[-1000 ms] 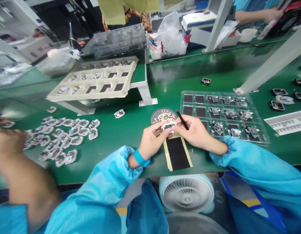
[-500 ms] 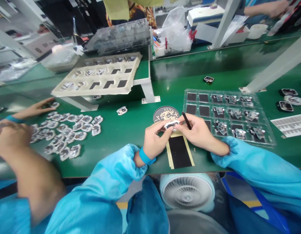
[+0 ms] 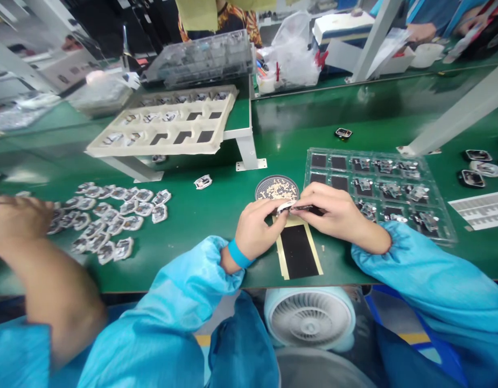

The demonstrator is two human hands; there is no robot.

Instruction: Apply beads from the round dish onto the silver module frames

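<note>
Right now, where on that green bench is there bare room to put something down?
Bare green mat lies between the pile of small parts and the left hand, and behind the clear tray around the lone black part. It is crowded where both hands meet over the black pad and round dish.

Loose light-blue smock sleeves with gathered cuffs, a blue wristband on the left wrist; hands bare.

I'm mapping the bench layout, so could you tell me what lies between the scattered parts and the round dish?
In the head view, only one loose part lies between the scattered parts and round dish; otherwise bare green mat.
</note>
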